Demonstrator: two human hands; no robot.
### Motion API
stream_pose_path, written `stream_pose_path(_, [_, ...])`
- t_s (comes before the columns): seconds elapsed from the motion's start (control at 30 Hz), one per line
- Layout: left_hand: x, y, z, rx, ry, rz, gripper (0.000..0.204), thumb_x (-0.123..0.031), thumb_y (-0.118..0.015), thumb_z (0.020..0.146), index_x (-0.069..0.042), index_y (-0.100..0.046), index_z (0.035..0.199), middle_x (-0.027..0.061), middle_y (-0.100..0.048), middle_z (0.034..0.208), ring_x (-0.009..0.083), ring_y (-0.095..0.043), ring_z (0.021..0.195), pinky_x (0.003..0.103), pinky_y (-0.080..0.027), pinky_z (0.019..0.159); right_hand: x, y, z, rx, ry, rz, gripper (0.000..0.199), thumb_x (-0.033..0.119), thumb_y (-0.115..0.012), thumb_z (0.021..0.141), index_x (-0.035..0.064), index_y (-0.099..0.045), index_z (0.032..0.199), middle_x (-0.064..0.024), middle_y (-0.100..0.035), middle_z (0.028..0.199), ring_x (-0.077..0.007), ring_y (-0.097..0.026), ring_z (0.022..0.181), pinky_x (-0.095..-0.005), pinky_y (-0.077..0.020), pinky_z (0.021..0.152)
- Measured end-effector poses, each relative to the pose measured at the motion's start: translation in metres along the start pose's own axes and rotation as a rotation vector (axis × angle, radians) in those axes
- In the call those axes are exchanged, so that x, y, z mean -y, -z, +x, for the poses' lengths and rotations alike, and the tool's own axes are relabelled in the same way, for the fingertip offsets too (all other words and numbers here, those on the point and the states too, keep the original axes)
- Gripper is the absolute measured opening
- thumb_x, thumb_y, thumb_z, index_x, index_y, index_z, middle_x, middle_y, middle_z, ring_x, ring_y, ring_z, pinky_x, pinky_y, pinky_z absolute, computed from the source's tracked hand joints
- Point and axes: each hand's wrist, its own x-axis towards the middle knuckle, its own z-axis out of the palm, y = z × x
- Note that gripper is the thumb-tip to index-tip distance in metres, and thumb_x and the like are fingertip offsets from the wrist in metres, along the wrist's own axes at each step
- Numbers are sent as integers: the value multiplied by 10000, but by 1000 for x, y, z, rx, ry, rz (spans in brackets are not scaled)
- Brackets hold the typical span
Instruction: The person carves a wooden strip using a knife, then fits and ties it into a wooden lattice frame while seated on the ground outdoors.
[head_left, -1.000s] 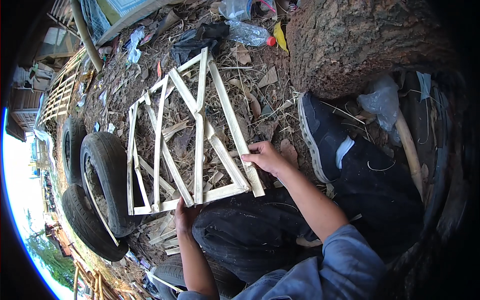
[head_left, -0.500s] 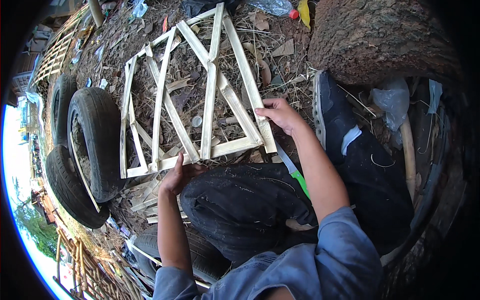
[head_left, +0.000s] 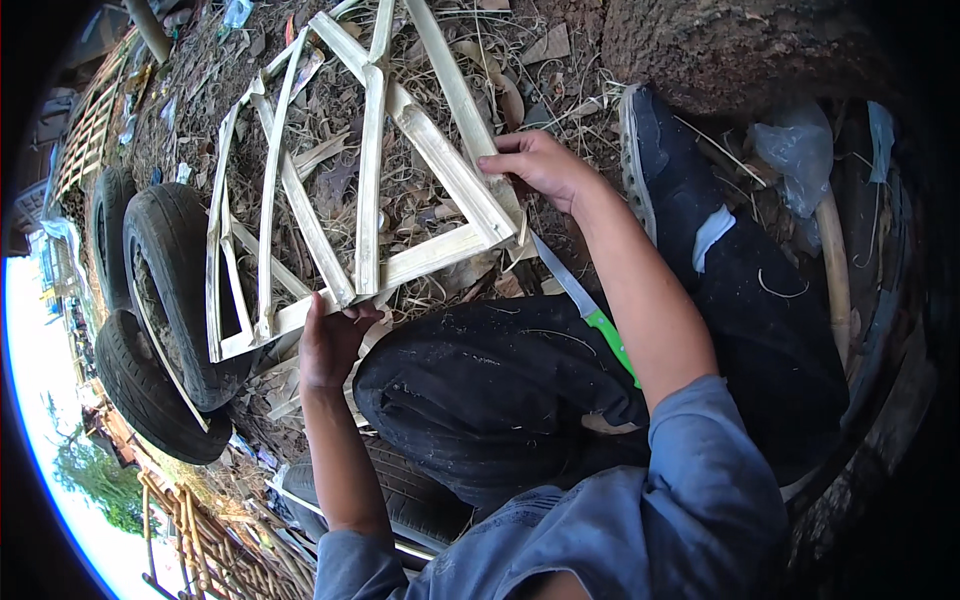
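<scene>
Two hands grip a pale lattice frame of split bamboo strips (head_left: 370,190), which lies tilted over ground littered with dry leaves and shavings. The left hand (head_left: 330,340) curls its fingers closed on the frame's lower rail; the right hand (head_left: 545,165) clamps shut on the frame's right corner. Just below that corner a knife with a grey blade and green handle (head_left: 585,310) rests across the dark-trousered knee (head_left: 500,390), its handle end hidden under the right forearm. Worn black rubber tyres (head_left: 165,300) crowd the frame's left edge. A dark shoe (head_left: 680,190) sits beside the right hand, near a rough tree trunk (head_left: 760,50). The frame's top is cut off by the picture's edge.
</scene>
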Motion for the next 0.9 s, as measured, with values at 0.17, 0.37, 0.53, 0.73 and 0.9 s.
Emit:
stream_pose_path(0.17, [-4, -12, -1, 7, -69, 22, 418, -430, -395, 1018, -119, -614, 1190, 82, -704, 952, 249, -635, 947, 510, -412, 962, 13, -12, 6, -27, 8, 14, 561, 270, -807, 738, -3, -640, 1199, -195, -658, 1136, -259, -551, 1181, -370, -323, 1069])
stream_pose_path(0.37, [-9, -19, 1, -22, -128, -109, 360, -406, -446, 1002, -136, -648, 1130, 51, -713, 937, 216, -633, 893, 502, -390, 965, 2, 1, 3, -163, 55, -419, 582, 256, -767, 767, -18, -596, 1252, -183, -679, 1082, -247, -651, 1003, -347, -501, 852])
stream_pose_path(0.53, [-31, -25, -7, -84, -225, -154, 337, -378, -463, 995, -124, -672, 1065, 47, -683, 800, 188, -612, 814, 476, -380, 969, 2, -16, -51, -137, 602, -800, 650, 75, -686, 819, 45, -432, 1416, -173, -533, 1357, -236, -528, 1257, -349, -458, 950])
stream_pose_path(0.73, [-40, -59, 3, -84, -273, -202, 328, -334, -449, 997, -84, -656, 1037, 44, -677, 799, 179, -598, 717, 470, -430, 925, -6, -55, -61, 438, 571, 395, 621, 37, -676, 838, 49, -416, 1401, -108, -589, 1269, -174, -599, 1094, -326, -520, 894])
stream_pose_path(0.9, [-43, -60, 2, -124, -259, -256, 337, -351, -459, 986, -85, -666, 967, 47, -656, 729, 190, -609, 714, 495, -423, 951, 2, -60, -59, 178, 593, 364, 239, 92, -629, 929, -15, -644, 1142, -80, -706, 986, -114, -664, 882, -260, -534, 788])
